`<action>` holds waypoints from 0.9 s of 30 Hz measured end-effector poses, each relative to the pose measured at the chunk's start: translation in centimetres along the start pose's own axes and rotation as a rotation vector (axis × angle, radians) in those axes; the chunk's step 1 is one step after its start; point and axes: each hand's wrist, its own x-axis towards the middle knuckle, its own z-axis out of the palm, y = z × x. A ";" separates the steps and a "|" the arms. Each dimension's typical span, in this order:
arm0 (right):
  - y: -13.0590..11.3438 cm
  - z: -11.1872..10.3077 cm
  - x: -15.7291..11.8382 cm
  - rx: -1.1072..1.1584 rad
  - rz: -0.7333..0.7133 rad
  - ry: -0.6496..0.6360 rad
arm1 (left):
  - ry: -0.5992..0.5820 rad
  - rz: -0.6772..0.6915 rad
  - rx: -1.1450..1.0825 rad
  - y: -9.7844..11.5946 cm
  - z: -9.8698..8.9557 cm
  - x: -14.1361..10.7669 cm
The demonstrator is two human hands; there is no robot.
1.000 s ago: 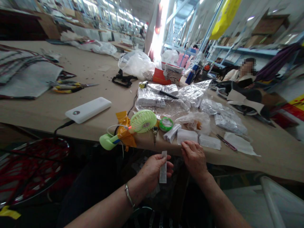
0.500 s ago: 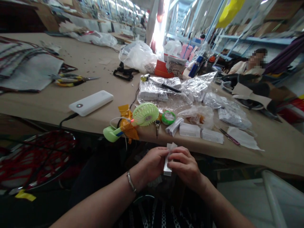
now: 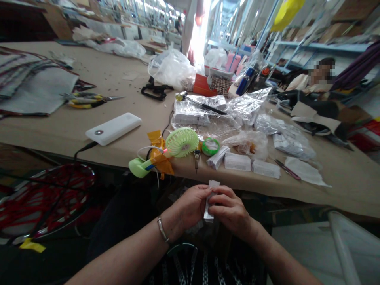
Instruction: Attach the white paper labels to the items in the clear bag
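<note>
We pinch a small white label [image 3: 209, 200] between both hands, left hand [image 3: 190, 206] and right hand [image 3: 230, 209] closed on it just below the table [image 3: 341, 186] edge. Beyond our grip stands the green fan [image 3: 181, 142]; right of it lie label stacks [image 3: 237, 161]. We judge we are folding the label; next comes pressing the crease flat with steady fingers.

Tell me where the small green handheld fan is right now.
In the head view the small green handheld fan lies at the near table edge, left of centre, between the white power bank and the green tape roll.
</note>
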 end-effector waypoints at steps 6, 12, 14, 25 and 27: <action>-0.5 0.0 -0.2 0.071 0.043 -0.006 | 0.042 0.003 0.030 -0.6 -0.2 0.3; 0.2 -1.4 -1.0 0.008 0.118 0.071 | 0.130 -0.035 0.093 -0.6 0.2 0.2; 1.5 -2.7 -2.0 -0.082 0.216 0.192 | 0.169 -0.053 0.116 -0.3 0.4 0.0; 8.0 -5.9 -7.1 -0.815 0.567 0.162 | 0.216 -0.070 0.187 -0.4 0.3 -0.1; 8.1 -6.0 -7.3 -0.783 0.545 0.195 | 0.219 -0.067 0.190 -0.5 0.2 -0.1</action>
